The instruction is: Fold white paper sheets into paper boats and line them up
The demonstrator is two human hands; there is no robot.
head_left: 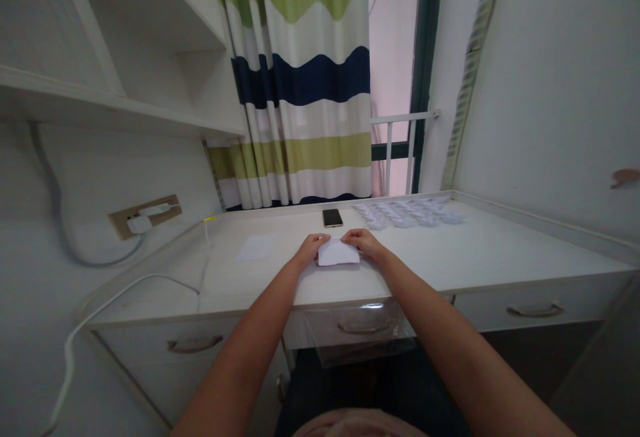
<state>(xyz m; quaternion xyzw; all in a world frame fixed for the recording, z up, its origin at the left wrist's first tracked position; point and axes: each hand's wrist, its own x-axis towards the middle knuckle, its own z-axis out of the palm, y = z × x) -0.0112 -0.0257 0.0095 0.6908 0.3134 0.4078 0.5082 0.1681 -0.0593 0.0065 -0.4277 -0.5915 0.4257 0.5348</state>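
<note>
A small white sheet of paper [339, 253], which looks folded, is held just over the desk near its front edge. My left hand [311, 249] pinches its upper left corner, thumb on top. At the upper right corner my right hand [364, 241] grips it the same way, fingers curled behind. Past the hands lies a black phone [333, 217], flat on the desk. Another flat white sheet [255, 247] rests to the left. Several folded white paper pieces [407, 211] stand in rows at the back right.
The white desk [500, 243] has drawers with metal handles [535, 311]. A clear plastic sheet [357, 333] hangs over the front edge. A white cable [150, 278] runs along the left side below a wall socket [145, 215]. A striped curtain [320, 83] hangs behind.
</note>
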